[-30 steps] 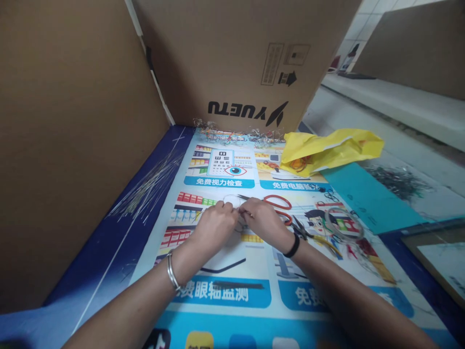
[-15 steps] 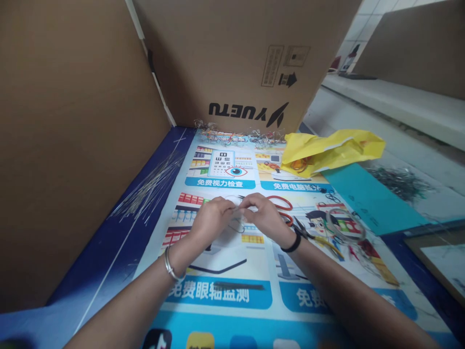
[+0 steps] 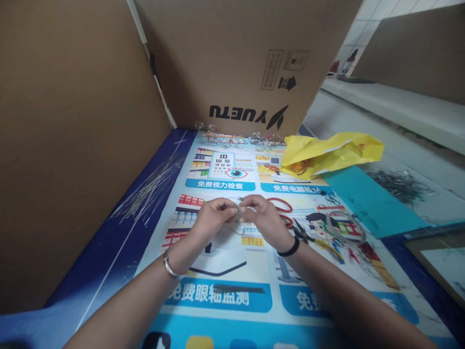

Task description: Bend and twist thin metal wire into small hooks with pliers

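Note:
My left hand (image 3: 213, 217) and my right hand (image 3: 264, 219) meet over the printed sheet, fingertips almost touching. Both are closed in a pinch on a thin wire (image 3: 240, 230), whose curved end hangs below the fingers. The pinched part of the wire is mostly hidden by the fingertips. Just right of my right hand lie scissors with red handles (image 3: 281, 202), their blades partly behind that hand. Farther right are pliers with yellow handles (image 3: 330, 248) and a coil of clear or silvery wire (image 3: 346, 227).
Straight wires (image 3: 147, 189) lie in a bundle at the left. Cardboard walls (image 3: 232, 58) stand at the left and back, with tangled wire scraps (image 3: 267, 139) along the base. At the right are a yellow bag (image 3: 334, 152), a teal sheet (image 3: 370, 201) and a heap of dark wire pieces (image 3: 397, 184).
My left hand's fingers have shifted slightly, with the thumb lying more across. The wire end below the hands has moved a little. My right hand stays nearly in place.

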The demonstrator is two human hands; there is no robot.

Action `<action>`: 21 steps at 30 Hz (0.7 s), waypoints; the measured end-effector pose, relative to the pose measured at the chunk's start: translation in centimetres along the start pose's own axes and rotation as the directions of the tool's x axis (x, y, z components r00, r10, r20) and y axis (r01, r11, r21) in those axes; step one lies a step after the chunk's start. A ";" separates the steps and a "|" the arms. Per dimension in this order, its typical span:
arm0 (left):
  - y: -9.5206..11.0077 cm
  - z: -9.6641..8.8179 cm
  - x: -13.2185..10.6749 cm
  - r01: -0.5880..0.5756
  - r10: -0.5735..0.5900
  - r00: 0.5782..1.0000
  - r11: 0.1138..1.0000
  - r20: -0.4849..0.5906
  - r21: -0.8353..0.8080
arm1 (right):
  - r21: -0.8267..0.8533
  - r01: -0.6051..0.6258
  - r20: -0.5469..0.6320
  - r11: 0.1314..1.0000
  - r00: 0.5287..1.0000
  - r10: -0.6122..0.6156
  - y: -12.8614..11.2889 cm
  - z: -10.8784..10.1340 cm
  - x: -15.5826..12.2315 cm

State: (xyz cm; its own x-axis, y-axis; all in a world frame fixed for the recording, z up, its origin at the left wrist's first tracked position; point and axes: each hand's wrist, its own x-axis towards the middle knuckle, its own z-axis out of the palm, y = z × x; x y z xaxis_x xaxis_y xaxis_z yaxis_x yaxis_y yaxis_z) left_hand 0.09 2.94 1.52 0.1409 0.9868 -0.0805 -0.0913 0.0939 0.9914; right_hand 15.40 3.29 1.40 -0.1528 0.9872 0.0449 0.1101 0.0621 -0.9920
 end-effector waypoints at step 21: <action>-0.1 0.7 -0.4 0.027 -0.027 1.000 0.992 0.006 -0.124 | 0.158 -0.040 0.004 0.987 0.999 0.040 0.3 0.3 0.1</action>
State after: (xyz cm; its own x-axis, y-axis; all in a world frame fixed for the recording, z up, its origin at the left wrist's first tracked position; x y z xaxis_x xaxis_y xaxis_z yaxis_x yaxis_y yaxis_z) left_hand 0.72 2.48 1.50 0.1489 0.9831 -0.1063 -0.2090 0.1364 0.9684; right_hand 15.15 3.37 1.08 -0.1521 0.9883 0.0050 -0.0410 -0.0012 -0.9992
